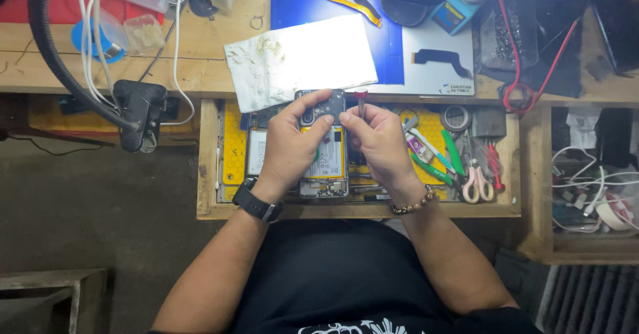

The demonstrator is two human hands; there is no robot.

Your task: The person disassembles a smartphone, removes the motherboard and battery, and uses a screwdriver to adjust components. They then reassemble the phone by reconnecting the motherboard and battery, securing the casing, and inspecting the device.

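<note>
Two hands meet over the open drawer [212, 174] just in front of us. Our left hand [289, 141], with a black watch at the wrist, is clenched around the opened phone [324, 149], thumb and fingers wrapped over its upper end near the camera block. The phone's back is off, so the battery with its pale label shows, and its lower end reaches down over the drawer. Our right hand [378, 141], with a bead bracelet at the wrist, pinches a slim screwdriver [360, 101] whose red cap stands upright above the fingers, the tip hidden behind them at the phone's upper right edge. We judge that we are working a small screw near the top of the phone; the next move would call for keeping the driver square and the phone steady, with light pressure only. Beside the right hand, in the drawer, lie pink-handled scissors [476, 182] and green-handled tools [454, 153]. Farther off on the wooden bench [200, 68] a stained white cloth [299, 58] rests half over a blue mat [333, 4], and a black clamp [138, 111] grips the bench edge to the left
</note>
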